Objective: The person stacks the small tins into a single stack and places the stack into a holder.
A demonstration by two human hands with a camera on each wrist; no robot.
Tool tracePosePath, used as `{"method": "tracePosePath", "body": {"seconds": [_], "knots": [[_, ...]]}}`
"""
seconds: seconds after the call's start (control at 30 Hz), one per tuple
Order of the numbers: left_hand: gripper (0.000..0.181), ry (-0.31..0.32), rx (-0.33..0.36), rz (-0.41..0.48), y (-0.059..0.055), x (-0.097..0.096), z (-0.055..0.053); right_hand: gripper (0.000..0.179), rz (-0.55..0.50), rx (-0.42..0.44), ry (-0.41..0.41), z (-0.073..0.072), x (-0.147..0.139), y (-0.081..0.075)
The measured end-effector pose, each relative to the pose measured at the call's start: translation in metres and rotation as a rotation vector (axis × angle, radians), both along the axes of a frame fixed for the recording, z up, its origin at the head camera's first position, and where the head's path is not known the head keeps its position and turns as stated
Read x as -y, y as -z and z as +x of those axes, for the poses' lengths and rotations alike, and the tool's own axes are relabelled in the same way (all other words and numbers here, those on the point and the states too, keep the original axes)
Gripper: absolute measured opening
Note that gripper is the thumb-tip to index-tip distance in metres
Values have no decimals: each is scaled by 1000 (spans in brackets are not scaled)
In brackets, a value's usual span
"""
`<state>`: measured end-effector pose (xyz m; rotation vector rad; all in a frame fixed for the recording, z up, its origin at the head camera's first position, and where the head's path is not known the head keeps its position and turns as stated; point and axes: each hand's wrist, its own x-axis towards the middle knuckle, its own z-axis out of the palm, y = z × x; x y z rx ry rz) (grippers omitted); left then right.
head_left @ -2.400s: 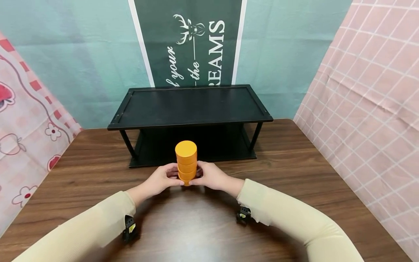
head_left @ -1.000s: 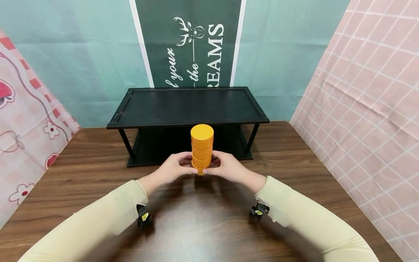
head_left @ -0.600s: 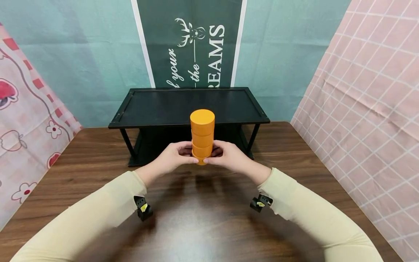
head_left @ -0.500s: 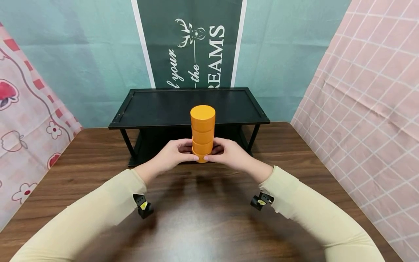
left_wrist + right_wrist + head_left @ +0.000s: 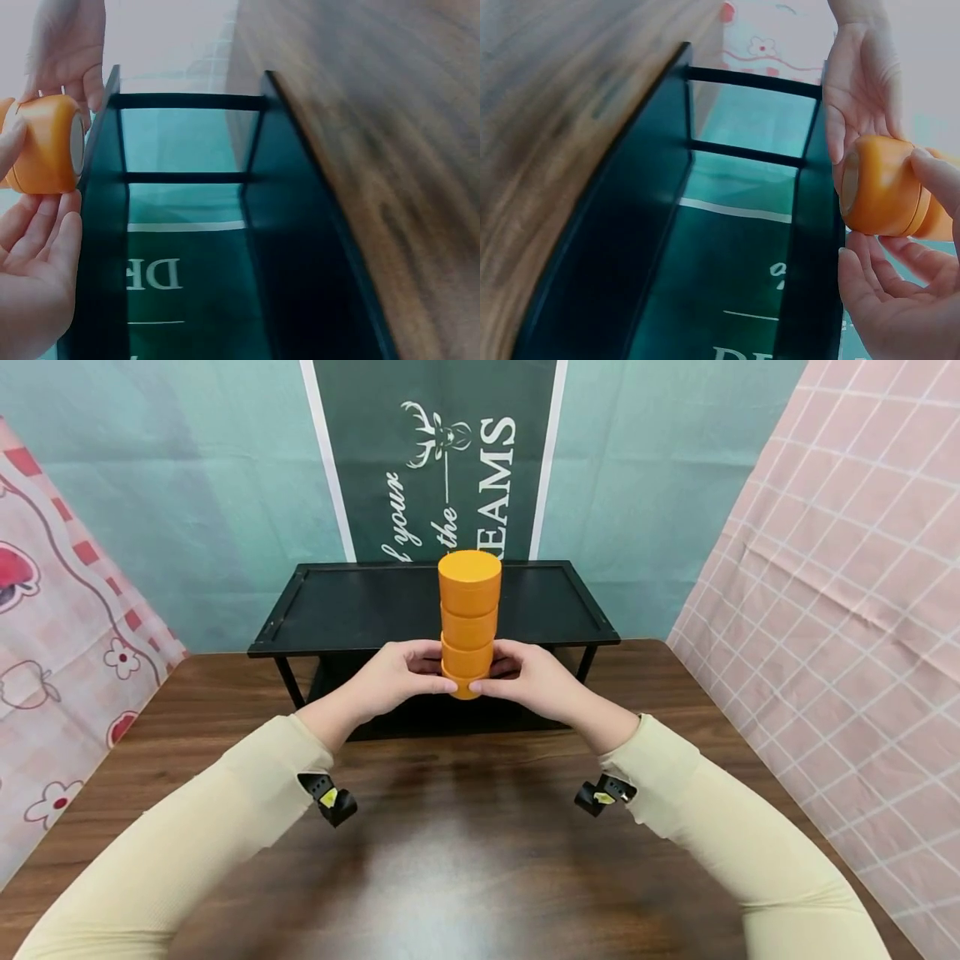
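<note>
An upright stack of several short orange cylinders, with a smooth flat top, is held up in front of the black two-tier rack. My left hand grips the lowest part from the left, thumb in front and fingers behind. From the right, my right hand holds the same part, the two thumb tips close together. In the left wrist view the bottom cylinder shows a pale round base. The right wrist view has the stack's base right beside the edge of the rack's upper board.
The rack's lower board rests on a brown wooden table, towards its back edge. A teal cloth hangs behind. Pink checked cloth lines the right side and a flower-patterned cloth the left.
Both hands have raised the orange stack from low in front of the rack and brought it slightly right. Its base now overlaps the gap below the upper board. The rack has stayed put.
</note>
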<state>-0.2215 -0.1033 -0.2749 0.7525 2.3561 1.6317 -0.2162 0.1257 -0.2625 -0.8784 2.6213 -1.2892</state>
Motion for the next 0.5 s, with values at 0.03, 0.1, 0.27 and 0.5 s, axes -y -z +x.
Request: {"method": "tracePosePath", "body": {"seconds": [0.03, 0.1, 0.27, 0.5], "knots": [[51, 1, 0, -9, -3, 0, -1, 45, -1, -1, -1, -1, 0, -2], [52, 1, -1, -21, -9, 1, -2, 46, -5, -5, -6, -4, 0, -7], [53, 18, -25, -40, -21, 3, -10, 48, -20, -16, -7, -10, 1, -16], [52, 8, -29, -72, -31, 4, -20, 51, -35, 8, -2, -22, 2, -21]]}}
